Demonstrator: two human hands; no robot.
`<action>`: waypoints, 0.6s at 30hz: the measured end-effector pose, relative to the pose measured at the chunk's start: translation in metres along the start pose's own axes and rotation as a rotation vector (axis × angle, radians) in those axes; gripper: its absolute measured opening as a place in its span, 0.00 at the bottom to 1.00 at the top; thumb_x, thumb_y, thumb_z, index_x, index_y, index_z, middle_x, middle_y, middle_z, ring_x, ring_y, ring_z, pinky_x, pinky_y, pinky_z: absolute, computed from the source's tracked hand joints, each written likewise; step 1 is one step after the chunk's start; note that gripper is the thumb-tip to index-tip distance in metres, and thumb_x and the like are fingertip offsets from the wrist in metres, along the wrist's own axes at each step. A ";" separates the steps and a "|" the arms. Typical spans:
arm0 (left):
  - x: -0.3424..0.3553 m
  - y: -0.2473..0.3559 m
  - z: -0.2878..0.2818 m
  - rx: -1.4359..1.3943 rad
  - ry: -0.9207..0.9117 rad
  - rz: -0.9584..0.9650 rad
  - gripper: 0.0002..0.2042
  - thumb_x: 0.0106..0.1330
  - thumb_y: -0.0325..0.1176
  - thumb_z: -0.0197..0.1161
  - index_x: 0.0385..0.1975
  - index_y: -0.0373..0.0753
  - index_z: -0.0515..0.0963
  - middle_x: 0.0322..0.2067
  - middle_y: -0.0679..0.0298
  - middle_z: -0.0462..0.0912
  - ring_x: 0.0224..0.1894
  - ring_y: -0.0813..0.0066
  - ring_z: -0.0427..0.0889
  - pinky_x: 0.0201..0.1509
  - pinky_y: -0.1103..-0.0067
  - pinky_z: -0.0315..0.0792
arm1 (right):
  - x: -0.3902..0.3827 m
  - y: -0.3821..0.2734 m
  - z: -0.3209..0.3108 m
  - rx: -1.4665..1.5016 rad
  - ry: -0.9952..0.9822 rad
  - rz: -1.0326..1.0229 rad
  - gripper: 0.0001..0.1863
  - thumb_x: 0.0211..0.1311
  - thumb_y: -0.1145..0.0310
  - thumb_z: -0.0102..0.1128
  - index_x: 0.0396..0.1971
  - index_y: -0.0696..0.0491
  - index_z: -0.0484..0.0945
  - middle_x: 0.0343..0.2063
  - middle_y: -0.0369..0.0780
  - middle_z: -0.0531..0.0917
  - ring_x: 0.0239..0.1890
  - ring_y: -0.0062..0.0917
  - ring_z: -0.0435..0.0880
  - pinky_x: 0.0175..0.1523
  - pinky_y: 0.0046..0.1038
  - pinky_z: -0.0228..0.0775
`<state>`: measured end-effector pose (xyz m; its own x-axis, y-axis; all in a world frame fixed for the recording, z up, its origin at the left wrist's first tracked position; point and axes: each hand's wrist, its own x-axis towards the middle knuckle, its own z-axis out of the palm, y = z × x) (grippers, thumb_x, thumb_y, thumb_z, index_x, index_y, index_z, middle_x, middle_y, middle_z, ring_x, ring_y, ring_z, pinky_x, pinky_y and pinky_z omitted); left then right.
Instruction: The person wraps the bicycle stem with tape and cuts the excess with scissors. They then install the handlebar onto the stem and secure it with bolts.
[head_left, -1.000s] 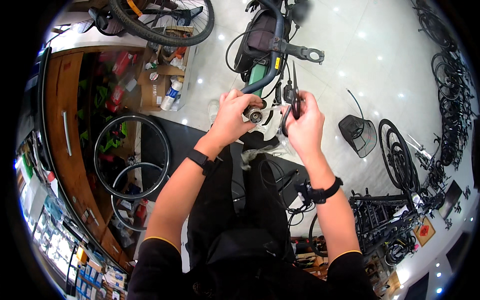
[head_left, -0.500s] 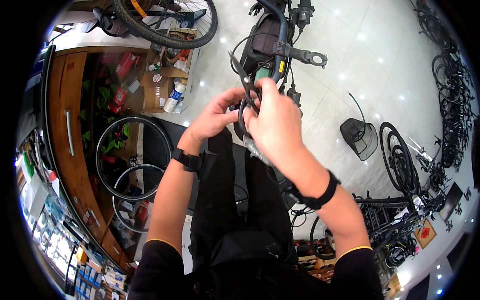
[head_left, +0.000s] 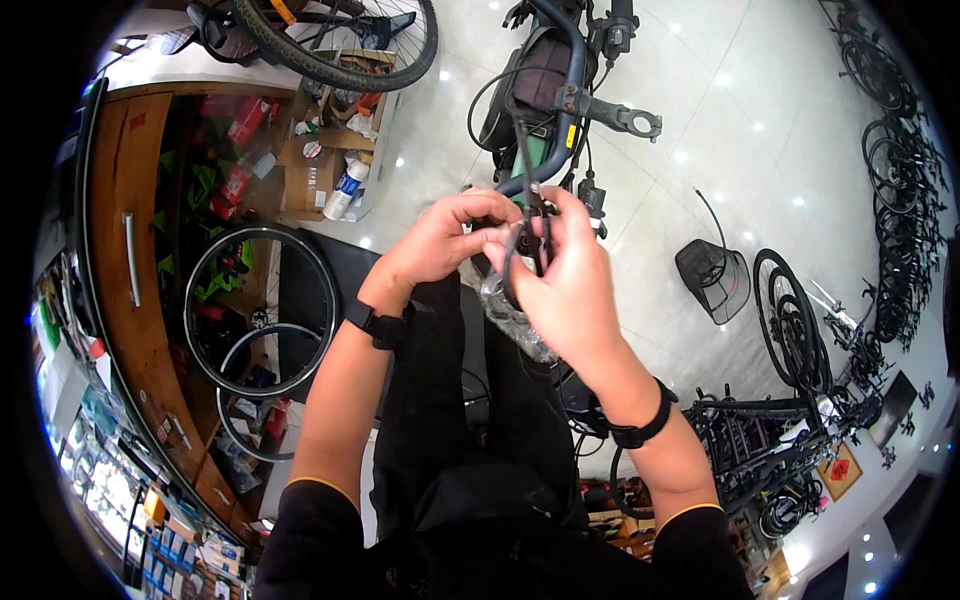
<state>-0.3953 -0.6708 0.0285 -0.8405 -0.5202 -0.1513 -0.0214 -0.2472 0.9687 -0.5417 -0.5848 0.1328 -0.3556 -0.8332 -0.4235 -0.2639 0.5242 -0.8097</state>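
- The left hand (head_left: 440, 240) curls its fingers and pinches a small black metal bicycle part (head_left: 528, 240) from the left side.
- The right hand (head_left: 565, 280) closes round the same part from the right, thumb pressed against it; the two hands touch.
- The part sits between both hands, just in front of the chest, with thin black cables (head_left: 520, 150) rising from it.
- A crinkled clear plastic bag (head_left: 510, 315) hangs under the right hand.
- Behind stands a dark bicycle frame with a green tube (head_left: 560, 90) on a glossy white tiled floor (head_left: 720, 120).
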 end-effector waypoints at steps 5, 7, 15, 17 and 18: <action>-0.012 -0.014 0.011 -0.382 0.158 -0.094 0.06 0.69 0.29 0.61 0.39 0.33 0.80 0.41 0.62 0.83 0.46 0.77 0.78 0.55 0.78 0.69 | 0.001 0.032 -0.044 0.267 0.009 0.063 0.25 0.59 0.80 0.66 0.54 0.61 0.67 0.30 0.34 0.78 0.32 0.13 0.76 0.39 0.18 0.71; -0.014 -0.023 0.009 -0.477 0.145 -0.080 0.06 0.69 0.31 0.61 0.37 0.35 0.80 0.40 0.63 0.82 0.45 0.77 0.78 0.55 0.78 0.69 | 0.007 0.054 -0.043 0.190 -0.035 0.059 0.26 0.57 0.79 0.67 0.54 0.61 0.67 0.32 0.36 0.80 0.33 0.15 0.77 0.40 0.19 0.72; -0.023 -0.019 0.006 -0.464 0.186 -0.116 0.07 0.69 0.32 0.62 0.31 0.35 0.79 0.32 0.68 0.81 0.37 0.81 0.78 0.45 0.81 0.71 | 0.022 0.041 -0.021 0.031 -0.123 0.133 0.39 0.43 0.71 0.81 0.53 0.62 0.66 0.39 0.41 0.83 0.40 0.21 0.82 0.44 0.24 0.76; -0.036 -0.003 0.016 -0.313 0.230 -0.254 0.08 0.69 0.31 0.63 0.29 0.34 0.80 0.30 0.68 0.81 0.35 0.83 0.77 0.44 0.81 0.71 | 0.021 0.062 -0.018 0.132 -0.090 0.118 0.39 0.43 0.70 0.81 0.54 0.63 0.66 0.40 0.42 0.84 0.40 0.22 0.83 0.45 0.24 0.76; -0.049 -0.008 0.020 -0.310 0.221 -0.260 0.07 0.68 0.30 0.63 0.30 0.33 0.81 0.31 0.67 0.82 0.36 0.82 0.77 0.45 0.82 0.71 | 0.022 0.067 -0.017 0.184 -0.078 0.106 0.39 0.43 0.70 0.81 0.54 0.63 0.66 0.40 0.42 0.84 0.40 0.22 0.83 0.45 0.24 0.76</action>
<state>-0.3649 -0.6268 0.0322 -0.6924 -0.5619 -0.4526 -0.0250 -0.6082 0.7934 -0.5819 -0.5650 0.0764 -0.3000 -0.7900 -0.5346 -0.0584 0.5746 -0.8163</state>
